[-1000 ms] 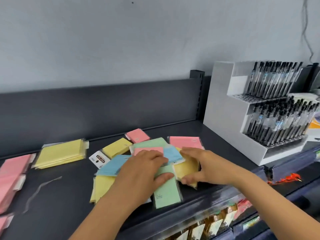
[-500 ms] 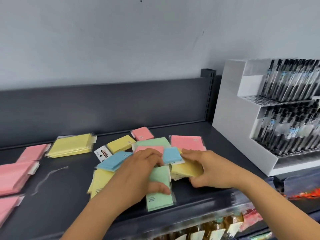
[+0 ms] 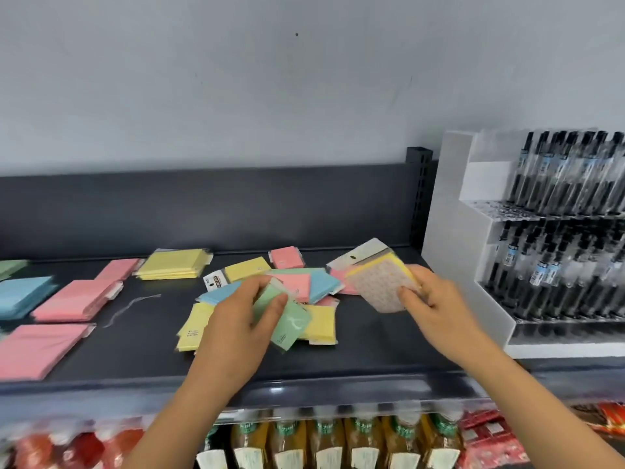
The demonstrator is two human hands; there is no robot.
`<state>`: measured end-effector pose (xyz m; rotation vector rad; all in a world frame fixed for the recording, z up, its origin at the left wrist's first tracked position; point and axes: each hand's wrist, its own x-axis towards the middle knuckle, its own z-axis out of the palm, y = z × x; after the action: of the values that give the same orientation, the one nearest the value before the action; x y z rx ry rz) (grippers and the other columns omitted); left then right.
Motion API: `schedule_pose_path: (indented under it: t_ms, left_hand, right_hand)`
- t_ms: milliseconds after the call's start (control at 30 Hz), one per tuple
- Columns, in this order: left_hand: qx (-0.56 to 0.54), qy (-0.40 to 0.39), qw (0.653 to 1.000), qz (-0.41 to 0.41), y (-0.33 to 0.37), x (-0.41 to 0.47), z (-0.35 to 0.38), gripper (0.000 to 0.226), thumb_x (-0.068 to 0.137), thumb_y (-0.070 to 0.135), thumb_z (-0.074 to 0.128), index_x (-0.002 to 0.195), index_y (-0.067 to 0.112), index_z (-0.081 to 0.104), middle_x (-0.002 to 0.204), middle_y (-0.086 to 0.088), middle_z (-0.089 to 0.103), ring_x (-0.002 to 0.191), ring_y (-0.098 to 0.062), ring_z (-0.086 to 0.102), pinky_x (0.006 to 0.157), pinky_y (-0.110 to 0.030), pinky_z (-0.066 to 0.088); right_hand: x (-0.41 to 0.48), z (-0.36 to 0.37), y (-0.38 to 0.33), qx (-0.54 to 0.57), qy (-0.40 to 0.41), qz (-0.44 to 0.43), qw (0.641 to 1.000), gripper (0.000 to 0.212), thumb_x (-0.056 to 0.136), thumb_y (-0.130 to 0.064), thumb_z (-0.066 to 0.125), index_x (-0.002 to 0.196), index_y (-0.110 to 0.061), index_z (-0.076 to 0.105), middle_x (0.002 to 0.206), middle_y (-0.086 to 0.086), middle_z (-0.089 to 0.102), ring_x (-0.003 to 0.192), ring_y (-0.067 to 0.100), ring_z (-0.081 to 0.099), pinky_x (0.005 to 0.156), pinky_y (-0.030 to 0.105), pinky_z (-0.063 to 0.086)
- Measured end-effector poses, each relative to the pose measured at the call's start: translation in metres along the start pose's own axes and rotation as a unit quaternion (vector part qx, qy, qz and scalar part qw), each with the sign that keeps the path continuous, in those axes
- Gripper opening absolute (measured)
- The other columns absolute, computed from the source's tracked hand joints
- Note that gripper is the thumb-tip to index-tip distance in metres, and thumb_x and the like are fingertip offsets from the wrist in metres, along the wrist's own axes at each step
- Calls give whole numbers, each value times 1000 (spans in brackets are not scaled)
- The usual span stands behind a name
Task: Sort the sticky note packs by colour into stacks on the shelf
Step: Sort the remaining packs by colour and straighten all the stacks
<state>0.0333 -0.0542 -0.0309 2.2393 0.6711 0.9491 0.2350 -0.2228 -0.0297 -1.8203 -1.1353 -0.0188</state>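
— Locating the grips first: what does each hand hold?

— The left hand (image 3: 243, 316) pinches a green pack (image 3: 287, 316) between thumb and fingers, over the near side of the mixed pile (image 3: 291, 286). The right hand (image 3: 429, 299) grips a yellow pack (image 3: 378, 282), back face toward the camera, above the pile's right edge.

— How do the two packs lie?

— The green pack's long axis runs from far-left to near-right. The yellow pack is tilted, its white header end pointing up and away to the left.

— And the destinations?

— All lie leftward on the shelf (image 3: 372, 353). The yellow stack (image 3: 176, 269) sits at the back, just beyond the pile's left side. The green stack (image 3: 12, 267) is at the far left, partly cut off by the frame, behind the blue stack (image 3: 23, 296) and beside the pink stacks (image 3: 77, 299).

— Which hand is nearer?

— The left, to both. The yellow pack would probably have to cross over the pile to reach its stack. The green pack is well apart from its own stack and looks to have the longer travel.
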Motion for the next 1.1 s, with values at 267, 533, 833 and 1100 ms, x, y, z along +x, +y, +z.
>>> schedule_pose_path:
  t_ms: [267,533,833,1100]
  left_hand:
    - [-79,102,991,-37,-5,-27,-11,17,91,20,56,89,37,57,84,19,68,82,5,63,55,-17,51]
    - [-97,207,973,-35,-22,-52,-53,11,81,40,53,89,33,57,85,23,70,75,2,66,60,-10,50]
    - [-80,254,962,-68,-65,-73,-117,11,84,28,61,80,30,51,71,7,65,59,4,59,51,-5,41]
    - [-73,248,962,-87,-102,-77,-162,16,79,42,57,85,27,55,83,7,68,74,-7,63,59,-18,46]
  right_hand:
    - [-3,13,-14,123,24,9,992,34,94,-14,49,97,-48,50,98,-33,54,90,-27,48,66,-3,40]
    - [-6,53,-45,172,-5,-38,984,32,94,-12,49,107,-40,56,101,-31,60,96,-18,54,70,-1,41]
    - [-2,117,-102,150,-16,-76,986,40,94,-9,48,100,-48,52,97,-26,62,89,-13,56,63,3,42]
    - [2,165,-129,126,-23,-71,989,29,95,-13,47,103,-39,59,81,0,66,63,7,52,56,17,41]
